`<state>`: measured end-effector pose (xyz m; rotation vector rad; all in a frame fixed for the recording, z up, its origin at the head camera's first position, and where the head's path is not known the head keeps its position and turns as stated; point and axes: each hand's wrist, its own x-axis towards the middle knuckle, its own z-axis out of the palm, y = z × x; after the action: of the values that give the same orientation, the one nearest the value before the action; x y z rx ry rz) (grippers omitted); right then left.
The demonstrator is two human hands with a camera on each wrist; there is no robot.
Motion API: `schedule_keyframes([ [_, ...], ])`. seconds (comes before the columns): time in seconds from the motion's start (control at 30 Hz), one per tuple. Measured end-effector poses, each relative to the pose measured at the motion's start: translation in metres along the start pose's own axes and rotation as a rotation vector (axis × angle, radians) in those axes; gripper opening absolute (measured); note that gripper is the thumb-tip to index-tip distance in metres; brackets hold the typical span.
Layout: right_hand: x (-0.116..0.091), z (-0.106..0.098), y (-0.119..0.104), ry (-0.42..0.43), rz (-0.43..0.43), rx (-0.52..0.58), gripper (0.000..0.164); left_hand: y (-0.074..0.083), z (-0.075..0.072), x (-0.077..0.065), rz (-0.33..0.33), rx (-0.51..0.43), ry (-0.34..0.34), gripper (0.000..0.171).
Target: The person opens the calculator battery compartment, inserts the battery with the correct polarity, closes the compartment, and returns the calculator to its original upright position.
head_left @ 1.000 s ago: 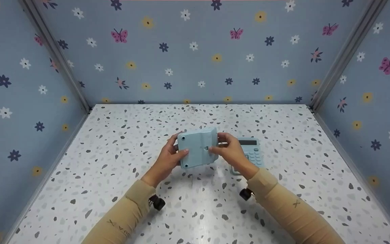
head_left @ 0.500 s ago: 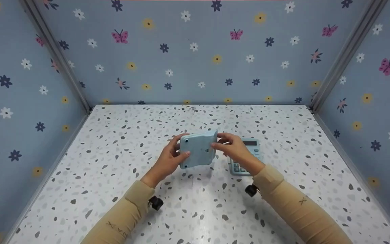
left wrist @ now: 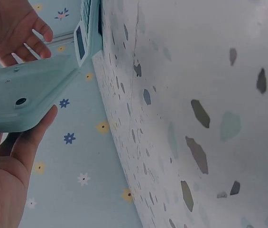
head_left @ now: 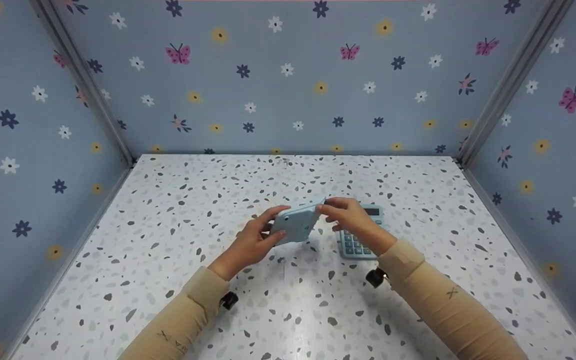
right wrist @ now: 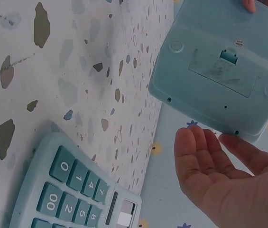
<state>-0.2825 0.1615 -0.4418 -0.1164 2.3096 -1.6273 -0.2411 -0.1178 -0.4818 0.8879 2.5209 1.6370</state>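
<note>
A pale teal calculator (head_left: 295,225) is held in the air, its back showing toward me. In the right wrist view the battery cover (right wrist: 212,78) and small screw holes show on that back. My left hand (head_left: 248,245) grips the left end, thumb on the back and fingers around the edge. At the upper right corner, my right hand (head_left: 355,220) pinches the edge with its thumb and a finger, the other fingers loosely bent. The calculator's keys are hidden. A second teal calculator (head_left: 355,247) lies face up on the table, partly covered by my right hand.
The speckled white table (head_left: 193,200) is enclosed by blue flowered panels (head_left: 288,75) at the back and both sides. Metal posts (head_left: 88,90) stand at the back corners. A black wrist camera (head_left: 376,277) hangs under the right cuff, another under the left.
The held calculator has tilted, so its back appears flatter and narrower, and its left end has shifted slightly right. My right hand has slid up to its corner, uncovering more of the second calculator.
</note>
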Motion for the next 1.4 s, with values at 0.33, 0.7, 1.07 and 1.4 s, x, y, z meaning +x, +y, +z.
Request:
schedule_keyframes([
  [0.33, 0.003, 0.001, 0.005, 0.009, 0.037, 0.079, 0.082, -0.002, 0.006, -0.001, 0.268, 0.412, -0.001, 0.053],
  [0.7, 0.001, 0.006, 0.009, 0.003, 0.049, 0.282, 0.053, -0.001, 0.012, -0.003, 0.519, 0.838, 0.023, 0.059],
  [1.07, 0.009, 0.012, 0.013, 0.064, 0.098, 0.393, 0.041, 0.002, 0.022, -0.001, 0.665, 1.157, 0.084, 0.049],
  [1.4, 0.011, 0.018, 0.012, 0.121, 0.093, 0.416, 0.032, 0.003, 0.029, -0.003, 0.669, 1.276, 0.087, 0.052],
])
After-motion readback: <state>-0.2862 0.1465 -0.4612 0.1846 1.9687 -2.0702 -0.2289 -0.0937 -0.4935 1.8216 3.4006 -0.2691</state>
